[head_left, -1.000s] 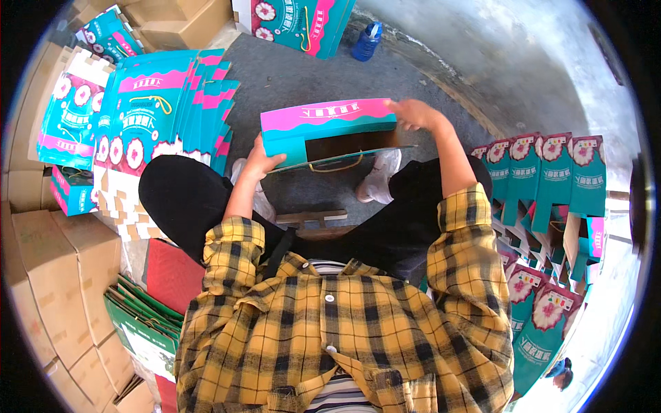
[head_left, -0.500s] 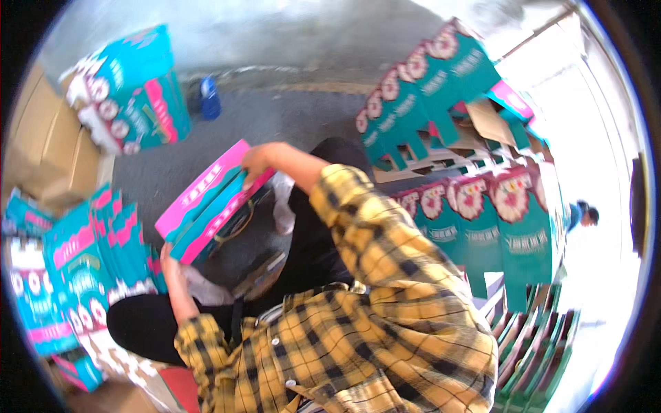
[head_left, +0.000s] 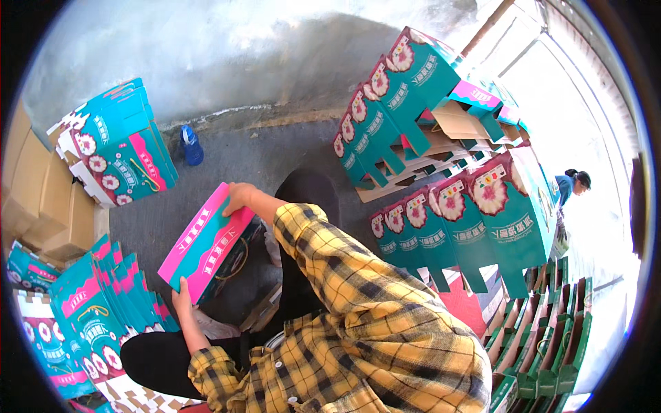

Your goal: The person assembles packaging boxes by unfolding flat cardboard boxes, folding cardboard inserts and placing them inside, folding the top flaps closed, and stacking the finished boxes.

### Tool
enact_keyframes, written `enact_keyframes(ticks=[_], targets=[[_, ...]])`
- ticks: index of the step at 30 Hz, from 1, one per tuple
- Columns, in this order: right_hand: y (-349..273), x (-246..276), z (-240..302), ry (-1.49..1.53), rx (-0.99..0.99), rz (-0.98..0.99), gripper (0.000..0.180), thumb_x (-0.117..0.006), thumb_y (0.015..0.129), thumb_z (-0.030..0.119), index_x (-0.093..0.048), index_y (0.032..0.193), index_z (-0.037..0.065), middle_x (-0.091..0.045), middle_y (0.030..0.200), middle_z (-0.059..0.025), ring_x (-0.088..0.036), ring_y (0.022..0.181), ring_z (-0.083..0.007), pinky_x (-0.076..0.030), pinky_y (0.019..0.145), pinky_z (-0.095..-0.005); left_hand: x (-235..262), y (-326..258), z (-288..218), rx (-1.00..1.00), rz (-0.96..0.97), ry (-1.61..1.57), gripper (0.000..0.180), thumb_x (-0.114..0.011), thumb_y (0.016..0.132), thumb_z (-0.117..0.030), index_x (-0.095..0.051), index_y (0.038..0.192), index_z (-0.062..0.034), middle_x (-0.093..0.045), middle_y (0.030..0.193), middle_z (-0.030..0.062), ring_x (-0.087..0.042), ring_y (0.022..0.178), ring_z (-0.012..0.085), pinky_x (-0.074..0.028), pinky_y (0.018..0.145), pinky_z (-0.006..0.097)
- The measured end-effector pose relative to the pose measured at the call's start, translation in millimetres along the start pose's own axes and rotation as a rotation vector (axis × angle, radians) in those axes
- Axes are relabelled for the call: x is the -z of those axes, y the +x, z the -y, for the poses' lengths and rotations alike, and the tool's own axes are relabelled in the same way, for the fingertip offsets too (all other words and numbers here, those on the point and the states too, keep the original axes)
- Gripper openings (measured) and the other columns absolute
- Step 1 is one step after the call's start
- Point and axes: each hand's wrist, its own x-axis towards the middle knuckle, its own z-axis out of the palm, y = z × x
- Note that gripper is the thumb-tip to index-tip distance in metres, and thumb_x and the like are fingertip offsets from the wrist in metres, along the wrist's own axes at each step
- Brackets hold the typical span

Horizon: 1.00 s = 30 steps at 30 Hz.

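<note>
A pink and teal cardboard box [head_left: 206, 237] is held in front of me, slanting from lower left to upper right. My right hand [head_left: 241, 198] grips its far end, fingers bent over the edge. The near left end is gripped by my left hand [head_left: 182, 300], its thumb on the pink face and its other fingers mostly hidden behind. A roundish dark thing with a yellowish rim [head_left: 237, 260] shows partly beneath the box, between my knees.
Flat teal cartons [head_left: 103, 296] lie stacked at the left, with another stack [head_left: 127, 151] beyond. Brown boxes [head_left: 51, 199] stand at the left edge. A blue bottle-like item [head_left: 191, 146] is by the wall. Folded-up teal boxes [head_left: 447, 220] are piled right. A person [head_left: 570, 189] is at far right.
The box's panels, which had a gap between them, now look pressed together. My hands still hold both ends. My view has shifted, and the person at far right shows more.
</note>
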Motion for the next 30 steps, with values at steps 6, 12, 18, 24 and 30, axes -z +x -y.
enact_keyframes(ticks=[6, 12, 18, 24, 30], targets=[[-5, 42, 17, -0.052, 0.093, -0.258, 0.084, -0.078, 0.055, 0.052, -0.053, 0.115, -0.001, -0.064, 0.106, -0.0159, -0.063, 0.098, -0.0310, -0.051, 0.083, -0.0394, -8, -5, -26, -0.028, -0.065, -0.147, 0.053, -0.057, 0.087, -0.046, -0.052, 0.119, -0.0033, -0.060, 0.109, 0.0123, -0.060, 0.095, 0.0227, -0.051, 0.071, 0.040], [-16, 98, 22, -0.176, 0.127, -0.300, 0.079, -0.079, 0.060, 0.048, -0.048, 0.114, -0.001, -0.063, 0.106, -0.0186, -0.061, 0.100, -0.0336, -0.050, 0.082, -0.0418, -36, 15, -32, -0.315, -0.050, -0.309, 0.040, -0.055, 0.092, -0.030, -0.055, 0.117, 0.0010, -0.061, 0.107, 0.0081, -0.057, 0.095, 0.0164, -0.044, 0.083, 0.031], [-27, 115, -21, -0.104, 0.189, -0.485, 0.082, -0.077, 0.063, 0.043, -0.042, 0.126, 0.004, -0.057, 0.118, -0.0183, -0.055, 0.109, -0.0342, -0.045, 0.090, -0.0425, -82, 5, -53, -0.590, -0.111, -0.029, 0.037, -0.058, 0.090, -0.029, -0.059, 0.111, 0.0008, -0.064, 0.103, 0.0119, -0.058, 0.094, 0.0185, -0.044, 0.084, 0.034], [-34, 46, -111, 0.297, 0.275, -0.768, 0.064, -0.072, 0.065, 0.021, -0.046, 0.121, 0.005, -0.058, 0.111, -0.0177, -0.054, 0.107, -0.0368, -0.045, 0.089, -0.0424, -119, 18, -49, -0.682, -0.138, 0.388, 0.033, -0.063, 0.083, -0.026, -0.060, 0.106, -0.0020, -0.061, 0.096, 0.0242, -0.056, 0.094, 0.0413, -0.043, 0.080, 0.045], [-43, -93, -235, 0.733, -0.225, -0.739, 0.069, -0.067, 0.070, 0.016, -0.037, 0.130, -0.003, -0.054, 0.119, -0.0186, -0.052, 0.113, -0.0304, -0.040, 0.096, -0.0369, -166, 38, -13, -0.575, 0.165, 0.266, 0.049, -0.058, 0.086, -0.024, -0.047, 0.129, -0.0031, -0.056, 0.120, 0.0213, -0.053, 0.112, 0.0342, -0.042, 0.091, 0.039]])
